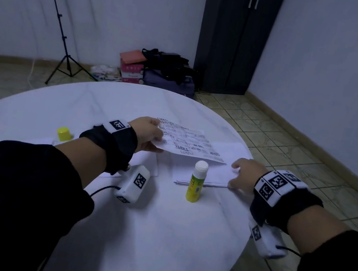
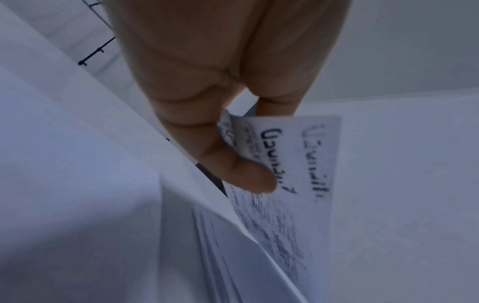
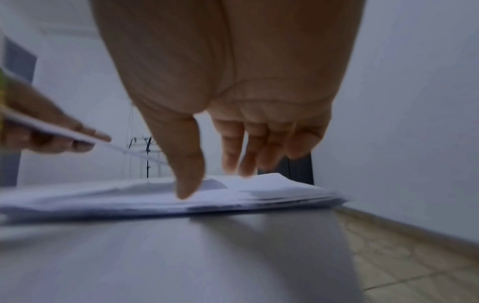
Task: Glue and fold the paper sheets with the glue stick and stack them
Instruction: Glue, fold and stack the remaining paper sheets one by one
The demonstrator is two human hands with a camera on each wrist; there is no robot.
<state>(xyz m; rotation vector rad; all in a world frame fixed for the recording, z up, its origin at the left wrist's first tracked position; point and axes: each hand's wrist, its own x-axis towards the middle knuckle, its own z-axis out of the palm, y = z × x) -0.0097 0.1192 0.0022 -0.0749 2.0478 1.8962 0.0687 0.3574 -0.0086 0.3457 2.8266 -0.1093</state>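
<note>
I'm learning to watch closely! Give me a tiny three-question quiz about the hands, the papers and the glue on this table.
1. True or false: the left hand holds a printed sheet lifted off the table.
2. Pick one. The glue stick is: A) lying flat, B) standing upright with its yellow cap off, C) held in the right hand.
3. Fill in: the right hand's fingers reach down to the ____ of paper.

Key
1. True: thumb and fingers pinch its edge.
2. B: the cap sits apart, on the left side of the table.
3. Stack.
</note>
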